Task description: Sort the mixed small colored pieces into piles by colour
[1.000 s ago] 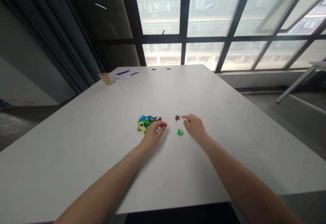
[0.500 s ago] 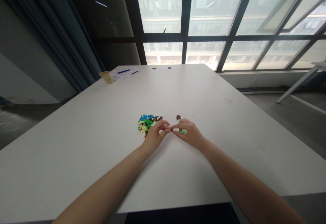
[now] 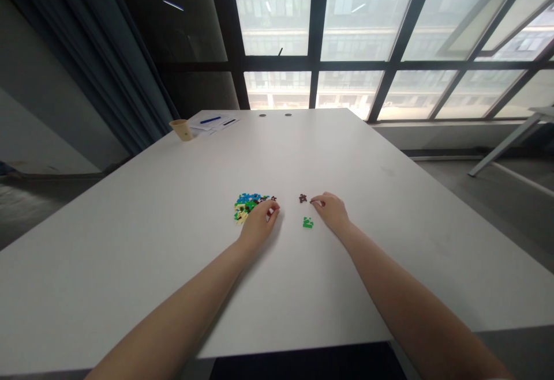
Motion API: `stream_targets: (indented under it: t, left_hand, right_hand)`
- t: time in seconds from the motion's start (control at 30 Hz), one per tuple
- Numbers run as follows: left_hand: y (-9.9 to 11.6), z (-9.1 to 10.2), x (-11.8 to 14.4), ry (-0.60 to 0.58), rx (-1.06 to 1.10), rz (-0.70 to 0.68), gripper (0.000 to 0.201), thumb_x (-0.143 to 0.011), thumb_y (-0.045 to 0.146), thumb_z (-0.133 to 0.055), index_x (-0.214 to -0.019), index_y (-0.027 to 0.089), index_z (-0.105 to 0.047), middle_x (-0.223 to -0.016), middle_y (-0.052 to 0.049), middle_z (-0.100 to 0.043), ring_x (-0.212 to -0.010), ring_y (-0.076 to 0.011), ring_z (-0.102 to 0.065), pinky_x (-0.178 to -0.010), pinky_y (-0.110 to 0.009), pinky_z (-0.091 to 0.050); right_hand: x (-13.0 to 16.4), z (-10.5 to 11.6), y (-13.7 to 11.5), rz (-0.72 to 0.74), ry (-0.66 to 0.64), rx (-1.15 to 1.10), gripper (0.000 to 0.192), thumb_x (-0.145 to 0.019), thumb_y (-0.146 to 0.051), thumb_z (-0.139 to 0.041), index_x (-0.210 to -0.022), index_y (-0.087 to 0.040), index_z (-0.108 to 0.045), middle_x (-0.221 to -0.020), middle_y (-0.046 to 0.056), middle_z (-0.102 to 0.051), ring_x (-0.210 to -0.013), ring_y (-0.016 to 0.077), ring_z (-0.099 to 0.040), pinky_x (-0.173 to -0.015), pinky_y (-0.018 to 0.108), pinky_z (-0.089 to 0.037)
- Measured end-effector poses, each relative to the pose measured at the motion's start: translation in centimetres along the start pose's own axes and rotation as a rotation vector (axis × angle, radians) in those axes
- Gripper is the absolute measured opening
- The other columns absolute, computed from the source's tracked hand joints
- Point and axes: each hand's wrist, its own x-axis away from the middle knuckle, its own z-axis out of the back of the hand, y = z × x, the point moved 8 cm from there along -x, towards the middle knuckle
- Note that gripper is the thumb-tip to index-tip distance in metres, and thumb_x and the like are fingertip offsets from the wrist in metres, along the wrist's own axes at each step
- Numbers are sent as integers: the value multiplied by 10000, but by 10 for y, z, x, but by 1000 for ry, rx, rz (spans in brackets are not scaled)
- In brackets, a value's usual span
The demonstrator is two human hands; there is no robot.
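My left hand (image 3: 258,219) rests at the right edge of a mixed pile of small building bricks (image 3: 249,199) in blue, green, cream and dark brown. Its thumb and fingertips are brought together, and anything between them is too small to make out. My right hand (image 3: 332,209) pinches a small dark brown brick (image 3: 311,202) just right of a little group of dark brown bricks (image 3: 302,198). Closer to me lies a small group of green bricks (image 3: 307,223), apart from both hands.
Everything lies on a white table (image 3: 277,288). Toward its far left stand a paper cup (image 3: 182,130) and papers (image 3: 216,124) with a blue pen (image 3: 210,120). Two dark round discs (image 3: 288,115) are at the far edge, before the windows.
My hands have parted from where their fingertips met. The right moved right and away from me with a small dark brick, uncovering the green group; the left drew back toward the pile.
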Motion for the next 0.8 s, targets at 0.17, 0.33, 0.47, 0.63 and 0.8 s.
stream_targets:
  t: [0.17,0.33,0.47,0.63,0.8]
  left_hand:
    - [-2,3,0,24,-174,-34,169,-815,205,-430,-860,187,-592,-899,-53,-615,-844,-197,-548,-789,-331,-421]
    - [-3,3,0,9,-384,-17,270,-807,145,-444,-981,221,-636,-971,-60,-600,-952,-217,-517,-831,-354,-397]
    - [-3,-2,-1,-35,-471,5,302,-829,190,-442,-1050,267,-632,-1056,-76,-578,-1000,-257,-485,-778,-385,-394]
    - [-3,-4,-1,-60,-461,-2,242,-826,229,-452,-924,247,-672,-1026,-84,-589,-992,-272,-480,-767,-408,-382]
    - [-1,-4,-3,-69,-332,-48,183,-783,168,-472,-807,181,-653,-928,-87,-616,-945,-248,-501,-817,-399,-385]
  right_hand:
    - [6,0,-7,-10,3,25,241,-793,-239,-466,-880,-231,-690,-791,28,-604,-706,133,-510,-653,244,-337]
    - [12,-2,-12,10,-69,64,299,-778,-209,-458,-973,-271,-676,-818,24,-617,-748,143,-518,-686,254,-331]
    - [12,-2,-15,21,-55,43,323,-794,-218,-438,-1016,-285,-663,-843,24,-622,-783,153,-525,-708,260,-340]
    - [11,7,-13,-2,6,-54,305,-785,-191,-432,-955,-244,-680,-825,24,-616,-730,134,-526,-721,243,-364]
    - [15,17,-15,29,49,-131,294,-767,-180,-442,-923,-229,-687,-751,16,-588,-684,131,-510,-696,243,-376]
